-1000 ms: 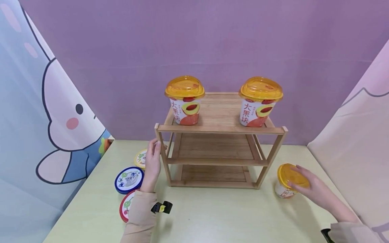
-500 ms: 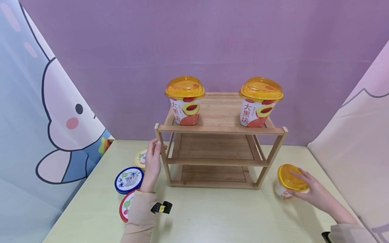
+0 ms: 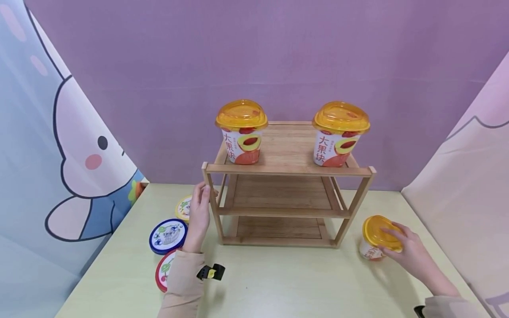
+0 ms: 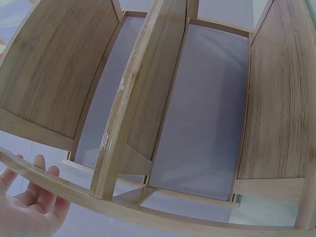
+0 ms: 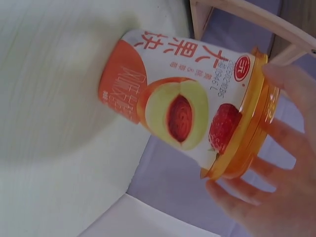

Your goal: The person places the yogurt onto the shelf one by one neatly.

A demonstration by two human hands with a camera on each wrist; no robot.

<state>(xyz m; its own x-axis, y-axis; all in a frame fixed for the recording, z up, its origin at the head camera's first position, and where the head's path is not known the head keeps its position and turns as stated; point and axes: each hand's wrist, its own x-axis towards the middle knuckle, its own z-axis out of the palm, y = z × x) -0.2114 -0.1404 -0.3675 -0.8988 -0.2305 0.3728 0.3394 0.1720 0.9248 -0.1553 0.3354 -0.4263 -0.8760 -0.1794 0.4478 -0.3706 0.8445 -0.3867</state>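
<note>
In the head view my left hand grips the left front post of a wooden three-tier shelf, with fingertips showing past the post. The left wrist view also has this hand at the wooden post. To the right of the shelf, a yogurt cup with an orange lid stands on the table. My right hand holds it by the lid, thumb on one side and fingers spread round the other. Peach and strawberry pictures face the right wrist camera.
Two matching cups, one on the left and one on the right, stand on the top tier. Left of the shelf lie round tubs with blue, red and yellow lids. A purple curtain hangs behind.
My right hand shifts slightly on the lid, and the cup's printed side turns a little while it stays in place. My left hand keeps its position at the post.
</note>
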